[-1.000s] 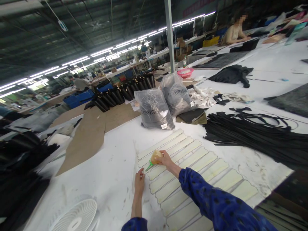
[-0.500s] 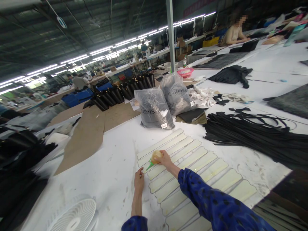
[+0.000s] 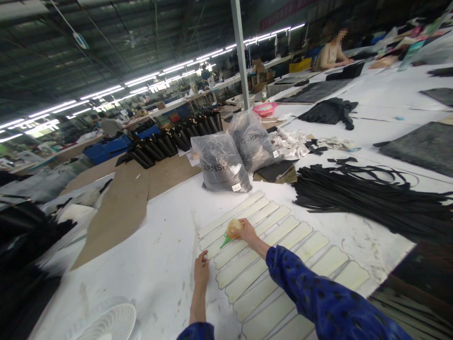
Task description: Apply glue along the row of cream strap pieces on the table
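My right hand (image 3: 246, 232) grips a small amber squeeze bottle (image 3: 233, 229) with a green nozzle (image 3: 224, 243) that points down onto the left end of a row of pale cream strips (image 3: 279, 255) laid side by side on the white table (image 3: 159, 255). My left hand (image 3: 201, 268) rests on the table, fingertips pressing the left end of a strip just below the nozzle. Both arms wear blue patterned sleeves.
Two grey plastic bags (image 3: 221, 163) stand behind the strips. A heap of black straps (image 3: 361, 198) lies to the right, brown cardboard (image 3: 123, 203) to the left, and a white fan (image 3: 109, 323) at the lower left. A seated person (image 3: 331, 52) works at a far table.
The view has shifted slightly; my right hand with the bottle has edged a little to the right along the strips. My left hand stays pressed on the strip ends.
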`<state>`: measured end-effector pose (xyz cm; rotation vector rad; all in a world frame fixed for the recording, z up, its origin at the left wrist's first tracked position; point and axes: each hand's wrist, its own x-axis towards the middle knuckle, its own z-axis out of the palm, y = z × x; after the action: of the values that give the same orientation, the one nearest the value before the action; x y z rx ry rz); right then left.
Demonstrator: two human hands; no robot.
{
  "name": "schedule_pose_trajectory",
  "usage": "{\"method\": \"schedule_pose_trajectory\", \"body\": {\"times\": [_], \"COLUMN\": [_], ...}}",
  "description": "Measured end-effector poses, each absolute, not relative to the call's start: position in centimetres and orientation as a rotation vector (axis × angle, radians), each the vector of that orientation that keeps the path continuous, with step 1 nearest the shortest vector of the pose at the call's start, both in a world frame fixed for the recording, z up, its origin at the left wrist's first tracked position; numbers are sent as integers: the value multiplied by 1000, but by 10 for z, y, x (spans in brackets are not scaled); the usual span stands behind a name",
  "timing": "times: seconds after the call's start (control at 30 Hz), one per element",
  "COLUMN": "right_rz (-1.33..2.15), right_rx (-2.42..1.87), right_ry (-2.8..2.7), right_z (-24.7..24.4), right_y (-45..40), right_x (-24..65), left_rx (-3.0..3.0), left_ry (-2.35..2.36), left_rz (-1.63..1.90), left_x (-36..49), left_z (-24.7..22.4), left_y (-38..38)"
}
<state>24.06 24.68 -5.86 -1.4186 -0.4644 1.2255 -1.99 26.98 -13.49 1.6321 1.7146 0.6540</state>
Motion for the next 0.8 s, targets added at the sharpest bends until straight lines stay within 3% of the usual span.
{"method": "schedule_pose_trajectory", "body": {"times": [0.8], "right_rz": [1154], "right_rx": [-1427], "right_ry": [-425], "right_z": [-61], "right_y": [238], "right_x": [314], "left_rx": [1608], "left_ry": [1714], "left_rz": [640], "left_x": [-19], "left_z": [-129], "left_y": [272]}}
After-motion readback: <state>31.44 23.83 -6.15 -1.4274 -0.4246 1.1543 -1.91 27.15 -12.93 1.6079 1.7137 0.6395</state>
